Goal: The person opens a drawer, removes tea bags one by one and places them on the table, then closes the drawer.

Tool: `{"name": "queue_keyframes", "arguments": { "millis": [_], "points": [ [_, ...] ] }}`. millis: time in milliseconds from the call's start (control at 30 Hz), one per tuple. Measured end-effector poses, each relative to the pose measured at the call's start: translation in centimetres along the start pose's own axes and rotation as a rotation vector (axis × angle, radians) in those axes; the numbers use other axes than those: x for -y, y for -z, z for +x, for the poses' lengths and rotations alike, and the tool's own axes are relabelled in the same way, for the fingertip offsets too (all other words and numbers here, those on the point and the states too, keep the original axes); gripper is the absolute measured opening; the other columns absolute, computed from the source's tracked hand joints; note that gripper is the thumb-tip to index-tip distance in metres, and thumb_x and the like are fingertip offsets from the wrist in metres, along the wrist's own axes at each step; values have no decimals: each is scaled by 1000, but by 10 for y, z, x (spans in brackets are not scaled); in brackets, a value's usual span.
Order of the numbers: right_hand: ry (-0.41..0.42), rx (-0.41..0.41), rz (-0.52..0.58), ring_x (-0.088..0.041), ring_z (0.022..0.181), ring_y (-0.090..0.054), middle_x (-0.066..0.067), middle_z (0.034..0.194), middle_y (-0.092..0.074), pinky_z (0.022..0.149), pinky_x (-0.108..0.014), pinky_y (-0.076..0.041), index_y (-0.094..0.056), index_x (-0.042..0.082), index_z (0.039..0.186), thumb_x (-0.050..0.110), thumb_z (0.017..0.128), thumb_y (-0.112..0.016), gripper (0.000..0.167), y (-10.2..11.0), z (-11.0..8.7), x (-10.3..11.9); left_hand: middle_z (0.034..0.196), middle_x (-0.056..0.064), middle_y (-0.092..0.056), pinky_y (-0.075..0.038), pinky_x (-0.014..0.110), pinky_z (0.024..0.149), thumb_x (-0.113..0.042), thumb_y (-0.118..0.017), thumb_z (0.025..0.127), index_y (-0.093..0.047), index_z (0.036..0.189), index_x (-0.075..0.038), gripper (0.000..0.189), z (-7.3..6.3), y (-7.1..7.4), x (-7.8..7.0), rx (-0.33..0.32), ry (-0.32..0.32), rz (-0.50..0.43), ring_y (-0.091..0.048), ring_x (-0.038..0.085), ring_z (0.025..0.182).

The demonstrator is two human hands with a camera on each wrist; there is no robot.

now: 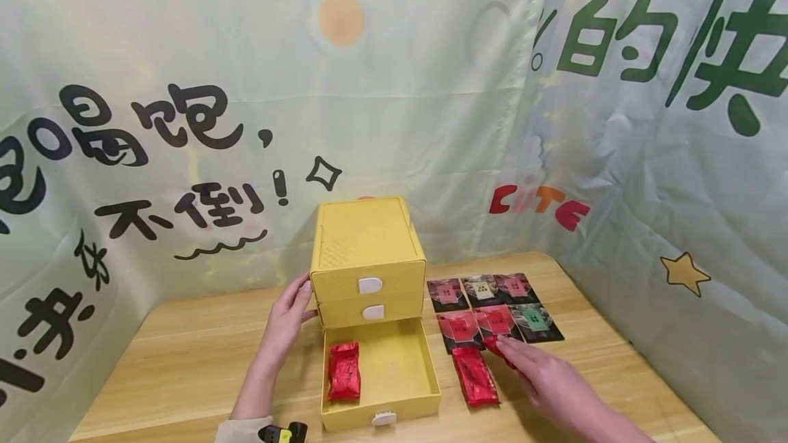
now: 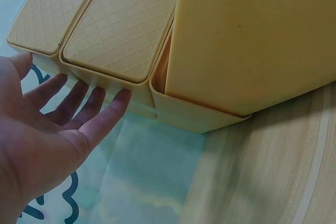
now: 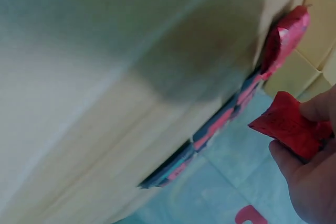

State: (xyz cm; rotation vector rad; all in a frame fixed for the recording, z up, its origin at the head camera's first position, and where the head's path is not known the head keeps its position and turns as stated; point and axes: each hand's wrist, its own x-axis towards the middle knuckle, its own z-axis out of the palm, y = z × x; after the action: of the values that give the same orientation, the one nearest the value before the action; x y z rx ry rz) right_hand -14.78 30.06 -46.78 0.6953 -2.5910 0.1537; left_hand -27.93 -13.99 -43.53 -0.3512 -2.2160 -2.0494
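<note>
A yellow box of drawers stands on the table with its bottom drawer pulled out. One red foil packet lies at the left inside that drawer. My left hand rests its fingertips against the left side of the box; in the left wrist view the fingers are spread and only slightly bent. Between thumb and fingers, my right hand pinches a red foil packet above the table, right of the drawer. Another red packet lies on the table beside the drawer.
Several dark flat packets with red, cream and green labels lie in two rows right of the box. The wooden table meets printed cloth behind and at the right. The two upper drawers are closed.
</note>
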Motion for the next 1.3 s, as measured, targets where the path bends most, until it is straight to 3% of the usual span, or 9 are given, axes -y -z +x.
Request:
{"name": "queue_keyframes", "arguments": {
  "millis": [233,400,600,800,967,1167,1300],
  "points": [
    [-117,238,38,-31,116,-69,-13,134,-69,87,-46,-62,-67,4,137,2,87,-80,51,-7,-3,2,160,21,-42,-57,50,101,-29,-46,113,-42,157,-2,52,0,0,0,-2,1,5,-46,37,141],
    [-157,340,58,-32,119,-68,-14,137,-67,89,-47,-61,-67,5,138,7,91,-78,48,-12,-4,2,159,21,-43,-57,49,100,-30,-46,113,-42,157,-2,52,0,0,1,3,0,8,-46,37,141],
    [-139,380,107,-32,118,-68,-15,141,-64,87,-47,-62,-65,5,140,17,93,-78,51,-15,-7,-1,159,21,-43,-57,48,100,-30,-46,113,-42,157,-3,52,0,0,0,2,3,4,-46,36,140],
    [-191,441,137,-31,118,-68,-13,143,-62,87,-47,-62,-64,7,142,27,91,-80,57,-16,-7,0,159,21,-43,-57,48,100,-30,-46,113,-43,157,-3,52,0,0,0,4,1,4,-46,35,140],
    [-196,441,134,-31,118,-68,-13,144,-62,87,-47,-62,-64,7,143,29,90,-81,59,-15,-7,2,160,21,-42,-57,48,100,-30,-46,113,-42,157,-2,52,0,1,-1,5,-2,4,-46,35,141],
    [-258,446,165,-33,125,-63,-13,148,-58,91,-52,-60,-61,9,145,34,86,-86,69,-10,-6,5,160,21,-43,-57,47,100,-29,-46,113,-42,157,-2,52,0,0,-1,6,0,5,-46,35,140],
    [-277,406,175,-35,128,-61,-13,150,-56,94,-54,-58,-58,9,148,37,84,-87,76,-3,-3,10,160,20,-43,-58,48,100,-30,-46,113,-42,157,-2,52,0,0,-1,5,1,5,-46,34,141]
  ]
}}
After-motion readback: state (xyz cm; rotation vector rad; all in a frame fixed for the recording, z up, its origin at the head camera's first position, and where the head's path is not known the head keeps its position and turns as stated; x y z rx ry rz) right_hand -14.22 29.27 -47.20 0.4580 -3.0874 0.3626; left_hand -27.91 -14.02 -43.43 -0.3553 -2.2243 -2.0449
